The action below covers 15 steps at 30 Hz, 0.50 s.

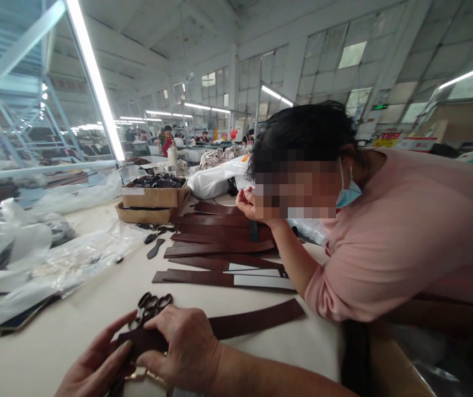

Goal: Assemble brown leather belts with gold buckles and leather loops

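A dark brown leather strap (257, 318) lies across the near part of the table, its far end pointing right. My left hand (98, 361) is closed on the near end of this strap, thumb on top. From the right, my right hand (193, 344) pinches the same end between thumb and fingers. Just beyond my fingers sits a small cluster of dark brown rings or loops (154, 303). Gold-coloured metal pieces (139, 375) show below my hands, partly hidden by them.
Several brown leather straps (220, 237) lie stacked ahead, some with white strips. Cardboard boxes (151, 197) of dark pieces stand behind. Clear plastic bags (75, 264) cover the left side. A co-worker in a pink top (406, 231) leans over the table from the right, one hand raised.
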Available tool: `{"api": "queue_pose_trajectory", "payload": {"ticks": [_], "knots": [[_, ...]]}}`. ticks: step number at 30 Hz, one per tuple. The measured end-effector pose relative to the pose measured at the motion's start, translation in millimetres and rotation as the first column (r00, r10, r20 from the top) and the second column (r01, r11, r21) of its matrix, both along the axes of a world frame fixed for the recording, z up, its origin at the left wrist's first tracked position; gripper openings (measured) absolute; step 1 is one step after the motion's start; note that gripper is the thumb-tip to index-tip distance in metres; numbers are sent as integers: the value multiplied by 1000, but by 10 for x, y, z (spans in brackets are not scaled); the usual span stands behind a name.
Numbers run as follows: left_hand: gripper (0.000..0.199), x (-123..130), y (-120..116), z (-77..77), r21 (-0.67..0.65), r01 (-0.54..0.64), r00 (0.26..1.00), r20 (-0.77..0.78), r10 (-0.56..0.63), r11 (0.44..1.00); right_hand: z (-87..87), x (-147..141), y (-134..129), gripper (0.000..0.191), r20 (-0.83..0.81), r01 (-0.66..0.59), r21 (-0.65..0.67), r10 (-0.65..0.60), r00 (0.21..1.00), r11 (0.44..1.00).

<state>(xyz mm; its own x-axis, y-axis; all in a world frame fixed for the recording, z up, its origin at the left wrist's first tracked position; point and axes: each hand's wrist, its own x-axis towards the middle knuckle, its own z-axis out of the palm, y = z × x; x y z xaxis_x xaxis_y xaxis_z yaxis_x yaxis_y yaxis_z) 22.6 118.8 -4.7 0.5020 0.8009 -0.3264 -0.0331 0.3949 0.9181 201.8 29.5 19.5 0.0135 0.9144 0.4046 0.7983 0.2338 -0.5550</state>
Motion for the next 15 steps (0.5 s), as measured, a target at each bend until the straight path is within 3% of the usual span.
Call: {"api": "queue_pose_trajectory", "payload": {"ticks": [4,9,15], "knots": [[85,46,-85,115,42,-13,999,-31,14,999,-4,6,19,37,156,6,10,-7,988,1000],[86,94,-187,266,147,12,1000,3,-13,989,144,27,-34,28,243,-17,-46,28,970,999],[64,126,-149,235,238,44,997,51,-58,970,182,84,-19,21,287,7,-90,20,958,996]]}}
